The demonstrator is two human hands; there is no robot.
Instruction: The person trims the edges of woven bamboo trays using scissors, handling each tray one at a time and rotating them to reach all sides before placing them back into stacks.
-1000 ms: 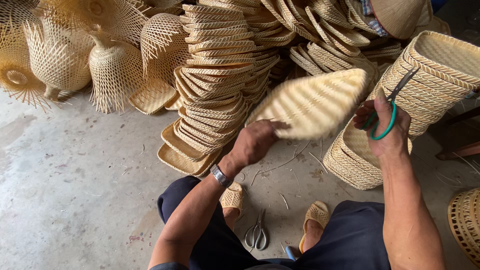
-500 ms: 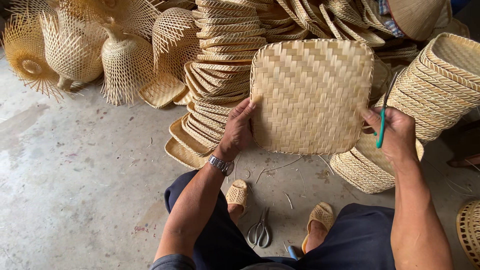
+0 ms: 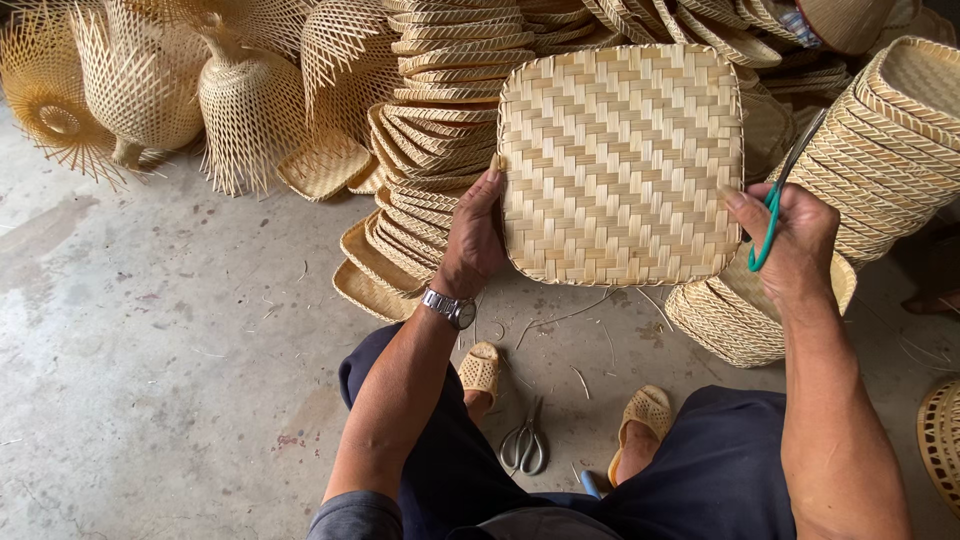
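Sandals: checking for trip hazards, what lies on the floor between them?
In the head view, grey scissors lie on bare concrete between the left sandal and right sandal.

No packages, labels, signs or screens are to be seen anywhere in the scene, neither near nor far, neither to the left nor right.

Pale straw herringbone-weave tray (image 3: 620, 165), teal-handled scissors (image 3: 768, 232)
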